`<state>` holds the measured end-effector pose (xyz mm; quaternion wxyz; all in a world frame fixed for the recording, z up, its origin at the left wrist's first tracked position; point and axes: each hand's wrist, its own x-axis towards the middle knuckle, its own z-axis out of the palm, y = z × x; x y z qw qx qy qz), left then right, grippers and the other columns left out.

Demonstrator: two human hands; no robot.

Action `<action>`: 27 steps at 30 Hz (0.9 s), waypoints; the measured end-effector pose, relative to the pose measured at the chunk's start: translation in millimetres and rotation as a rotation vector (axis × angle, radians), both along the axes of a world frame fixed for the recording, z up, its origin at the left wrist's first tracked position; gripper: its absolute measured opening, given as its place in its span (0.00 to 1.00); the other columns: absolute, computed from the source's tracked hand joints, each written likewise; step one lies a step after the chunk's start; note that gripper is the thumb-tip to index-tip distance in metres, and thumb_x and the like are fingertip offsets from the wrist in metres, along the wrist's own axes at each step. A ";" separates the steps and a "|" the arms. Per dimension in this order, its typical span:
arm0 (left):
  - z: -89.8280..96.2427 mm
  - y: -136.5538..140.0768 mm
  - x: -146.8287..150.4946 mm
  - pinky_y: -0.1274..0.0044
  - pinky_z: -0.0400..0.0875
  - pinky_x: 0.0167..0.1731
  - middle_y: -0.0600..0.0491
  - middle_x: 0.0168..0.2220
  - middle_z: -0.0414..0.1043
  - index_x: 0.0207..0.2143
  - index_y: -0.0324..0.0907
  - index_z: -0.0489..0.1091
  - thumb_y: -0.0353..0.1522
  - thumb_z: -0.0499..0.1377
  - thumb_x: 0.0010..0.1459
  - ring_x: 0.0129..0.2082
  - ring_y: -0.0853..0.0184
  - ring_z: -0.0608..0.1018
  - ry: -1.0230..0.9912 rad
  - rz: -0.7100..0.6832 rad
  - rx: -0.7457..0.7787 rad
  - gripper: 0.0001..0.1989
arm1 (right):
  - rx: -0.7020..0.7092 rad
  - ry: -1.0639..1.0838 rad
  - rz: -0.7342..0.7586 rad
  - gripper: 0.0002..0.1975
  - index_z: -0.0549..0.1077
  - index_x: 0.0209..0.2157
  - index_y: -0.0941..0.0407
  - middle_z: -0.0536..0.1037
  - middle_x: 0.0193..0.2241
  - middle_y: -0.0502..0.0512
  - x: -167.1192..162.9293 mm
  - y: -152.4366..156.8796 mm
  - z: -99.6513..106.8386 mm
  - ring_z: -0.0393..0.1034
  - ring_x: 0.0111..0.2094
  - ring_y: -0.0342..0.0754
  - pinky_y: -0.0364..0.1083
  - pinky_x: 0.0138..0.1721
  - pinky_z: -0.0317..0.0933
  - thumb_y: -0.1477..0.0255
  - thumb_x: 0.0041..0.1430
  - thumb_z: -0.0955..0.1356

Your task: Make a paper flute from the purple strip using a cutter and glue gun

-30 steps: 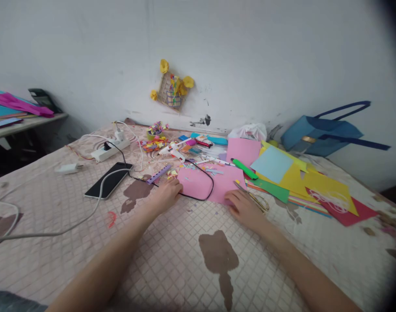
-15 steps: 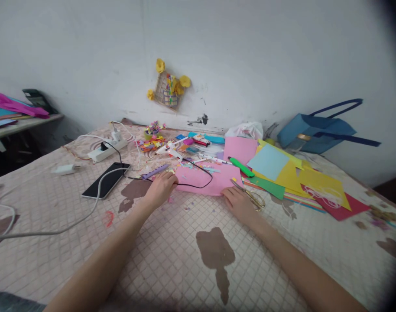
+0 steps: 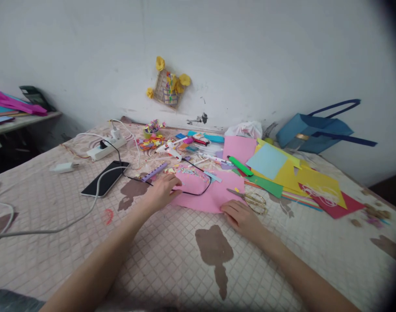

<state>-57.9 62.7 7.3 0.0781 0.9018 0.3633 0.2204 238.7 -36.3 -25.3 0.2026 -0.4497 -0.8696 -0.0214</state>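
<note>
A pink sheet of paper (image 3: 198, 201) lies on the table with small coloured paper scraps (image 3: 185, 171) along its far edge. My right hand (image 3: 241, 219) is closed on the sheet's near right edge, its fingertips pressed together there. Over the sheet's left side my left hand (image 3: 162, 190) has its thumb and fingers apart. The black cord (image 3: 202, 190) of a white glue gun (image 3: 170, 149) loops across the sheet and runs beneath or through my left hand; which, I cannot tell. Gold-handled scissors (image 3: 254, 201) rest just beyond my right hand, their blades over the sheet.
Left of my hands are a dark phone (image 3: 105, 180), a white power strip (image 3: 105, 149) and a purple strip with holes (image 3: 154, 171). To the right lie a green cutter (image 3: 240, 166), coloured paper sheets (image 3: 285, 175) and a blue bag (image 3: 315, 132) by the wall.
The pink sheet has slid towards me, carrying the scraps, scissors and cord loop a little. My right hand came nearer with its edge, and my left thumb and fingers have spread.
</note>
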 end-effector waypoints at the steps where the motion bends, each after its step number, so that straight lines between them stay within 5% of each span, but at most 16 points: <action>1: 1.2 -6.2 2.6 0.72 0.64 0.44 0.48 0.40 0.70 0.38 0.39 0.67 0.31 0.55 0.59 0.42 0.63 0.71 0.006 -0.029 -0.004 0.05 | -0.017 0.003 0.002 0.12 0.71 0.41 0.54 0.76 0.40 0.57 0.5 -1.9 0.7 0.70 0.42 0.50 0.50 0.45 0.64 0.77 0.61 0.60; 8: -2.2 -44.1 24.9 0.72 0.63 0.44 0.50 0.43 0.69 0.41 0.42 0.67 0.27 0.58 0.54 0.44 0.62 0.70 0.156 -0.228 0.004 0.11 | -0.060 0.049 -0.170 0.11 0.68 0.42 0.54 0.74 0.42 0.59 47.6 7.8 11.2 0.68 0.45 0.52 0.52 0.46 0.63 0.76 0.58 0.60; 16: -1.3 -42.4 30.7 0.71 0.62 0.43 0.47 0.41 0.70 0.38 0.39 0.67 0.22 0.52 0.57 0.42 0.62 0.70 0.283 -0.325 0.063 0.09 | -0.127 0.009 -0.326 0.07 0.68 0.35 0.53 0.73 0.32 0.53 106.0 28.1 6.5 0.69 0.34 0.50 0.46 0.34 0.64 0.74 0.51 0.65; 23: 5.9 -38.1 14.2 0.73 0.63 0.43 0.49 0.39 0.71 0.38 0.40 0.69 0.26 0.50 0.61 0.40 0.64 0.72 0.230 -0.243 0.050 0.08 | 0.001 0.094 -0.542 0.06 0.65 0.35 0.54 0.73 0.27 0.59 147.1 11.1 16.6 0.70 0.27 0.54 0.52 0.28 0.64 0.73 0.55 0.60; 27: 5.4 -32.7 7.7 0.75 0.65 0.39 0.49 0.37 0.72 0.37 0.39 0.69 0.28 0.48 0.63 0.37 0.66 0.73 0.154 -0.095 0.023 0.10 | -0.051 0.097 -0.389 0.07 0.67 0.38 0.51 0.76 0.34 0.58 117.1 1.6 28.3 0.72 0.34 0.52 0.50 0.34 0.67 0.72 0.58 0.60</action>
